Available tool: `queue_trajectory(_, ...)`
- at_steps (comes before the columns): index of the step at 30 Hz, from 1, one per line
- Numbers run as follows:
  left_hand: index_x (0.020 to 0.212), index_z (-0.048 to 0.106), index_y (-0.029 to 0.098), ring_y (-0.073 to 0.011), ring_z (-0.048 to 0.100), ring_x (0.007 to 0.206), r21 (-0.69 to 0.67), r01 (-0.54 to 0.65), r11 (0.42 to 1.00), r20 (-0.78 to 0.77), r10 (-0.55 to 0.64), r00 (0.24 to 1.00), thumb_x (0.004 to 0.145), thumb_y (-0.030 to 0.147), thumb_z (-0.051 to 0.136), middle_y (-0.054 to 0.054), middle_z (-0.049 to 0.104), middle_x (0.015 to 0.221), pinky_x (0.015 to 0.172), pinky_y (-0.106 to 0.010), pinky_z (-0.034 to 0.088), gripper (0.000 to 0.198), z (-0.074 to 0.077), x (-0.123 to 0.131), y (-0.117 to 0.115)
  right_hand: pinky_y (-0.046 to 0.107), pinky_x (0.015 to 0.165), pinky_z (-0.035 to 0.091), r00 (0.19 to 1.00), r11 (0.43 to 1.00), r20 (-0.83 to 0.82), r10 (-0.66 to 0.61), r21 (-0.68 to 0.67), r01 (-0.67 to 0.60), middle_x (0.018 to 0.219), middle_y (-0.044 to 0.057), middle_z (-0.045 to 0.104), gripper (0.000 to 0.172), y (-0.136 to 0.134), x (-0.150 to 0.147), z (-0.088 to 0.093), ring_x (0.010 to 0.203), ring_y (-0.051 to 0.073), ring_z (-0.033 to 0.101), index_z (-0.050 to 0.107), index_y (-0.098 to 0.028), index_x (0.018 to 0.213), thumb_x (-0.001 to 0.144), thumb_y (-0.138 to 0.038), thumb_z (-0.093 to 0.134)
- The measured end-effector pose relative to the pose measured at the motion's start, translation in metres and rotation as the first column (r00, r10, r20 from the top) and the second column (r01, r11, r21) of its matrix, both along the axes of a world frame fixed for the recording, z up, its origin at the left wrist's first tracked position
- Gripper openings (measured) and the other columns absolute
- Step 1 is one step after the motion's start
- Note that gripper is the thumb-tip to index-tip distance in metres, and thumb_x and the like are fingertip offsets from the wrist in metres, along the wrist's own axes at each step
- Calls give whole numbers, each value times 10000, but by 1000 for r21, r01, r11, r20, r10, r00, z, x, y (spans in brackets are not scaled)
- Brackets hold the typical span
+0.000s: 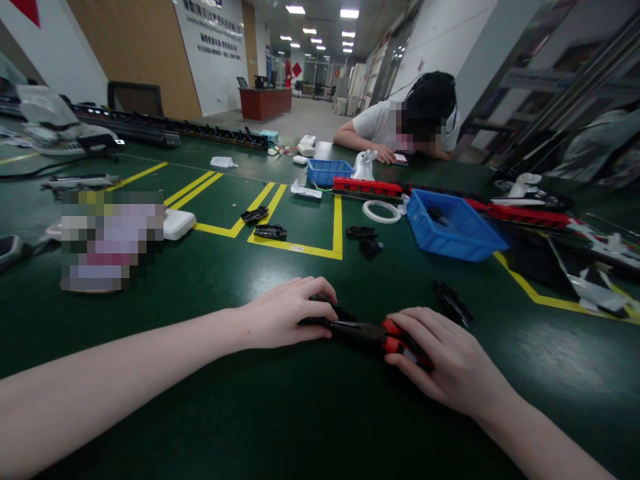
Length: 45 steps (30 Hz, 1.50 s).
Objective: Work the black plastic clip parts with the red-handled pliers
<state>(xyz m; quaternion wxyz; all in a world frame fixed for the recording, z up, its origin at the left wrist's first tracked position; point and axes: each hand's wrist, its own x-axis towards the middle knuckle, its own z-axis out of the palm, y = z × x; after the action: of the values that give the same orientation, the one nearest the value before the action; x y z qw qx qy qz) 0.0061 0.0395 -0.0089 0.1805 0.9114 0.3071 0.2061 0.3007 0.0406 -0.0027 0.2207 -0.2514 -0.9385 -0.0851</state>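
My right hand [440, 353] is wrapped round the red and black handles of needle-nose pliers [363, 333]. Their long jaws point left and reach a small black plastic part [315, 321] between the fingers of my left hand [287, 310]. Whether the jaw tips grip the part cannot be made out, since my left fingers cover much of it. Beyond my right hand lies a longer black plastic piece [451, 301] on the green table [280, 413].
Several black parts, among them one ribbed piece [271, 231], lie near yellow tape lines [338, 227]. A blue bin [450, 227], a tape roll [381, 212] and a smaller blue bin [329, 172] stand farther back. Across the table a person [410, 120] leans over a phone.
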Motion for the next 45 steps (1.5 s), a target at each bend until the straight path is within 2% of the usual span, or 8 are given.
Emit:
queue_trajectory(7,1052,634,179,-221,570,1083,-28,8,1000,-2,-8,1000,907,217,625,-81,561,1210,908,-373,485,150,3,1,-2,334,715,562,1000,999,9,-4,40,4,1049,174,643,261,0,1,-1,891,220,643,569,-94,1127,960,-239,430)
queue_trajectory(12,1122,599,180,-215,569,1086,-38,6,999,-12,-7,1000,871,143,591,-75,572,1200,928,-364,463,254,8,2,-4,335,697,555,1000,998,9,-8,68,7,983,152,661,244,0,0,-1,836,204,638,574,-92,1108,956,-186,409)
queue_trajectory(16,1153,561,179,-215,564,1080,-40,5,999,-40,-6,999,875,143,562,-73,587,1171,928,-360,449,281,9,3,-5,336,709,549,1000,997,14,-19,80,18,970,140,675,232,0,-1,-1,841,202,641,581,-99,1090,956,-180,410)
queue_trajectory(24,1100,597,201,-224,561,1078,-27,51,998,-40,-52,998,892,170,565,-68,586,1176,917,-368,447,213,1,1,2,333,710,533,999,996,22,-24,92,22,971,149,681,241,1,-1,-1,848,207,642,594,-81,1084,952,-173,415)
queue_trajectory(31,1122,607,196,-220,554,1067,-45,56,997,-26,-57,998,912,180,562,-79,581,1182,886,-355,479,215,2,1,1,335,711,539,999,999,-14,-35,32,35,982,123,691,240,2,0,-2,850,204,653,602,-124,1098,939,-184,432)
queue_trajectory(40,1302,538,216,-215,569,1076,-102,51,993,10,-51,999,904,206,593,-80,584,1212,906,-351,484,402,2,-1,1,362,718,547,998,998,-35,-54,35,55,1008,127,686,265,1,1,-1,878,225,659,589,-154,1151,930,-188,448)
queue_trajectory(45,1257,599,236,-228,573,1080,-93,39,995,-19,-41,999,896,268,621,-74,581,1226,919,-378,481,363,3,-1,2,386,773,552,994,996,-88,-72,41,76,1049,147,659,285,2,7,-5,937,237,647,554,-138,1189,931,-153,432)
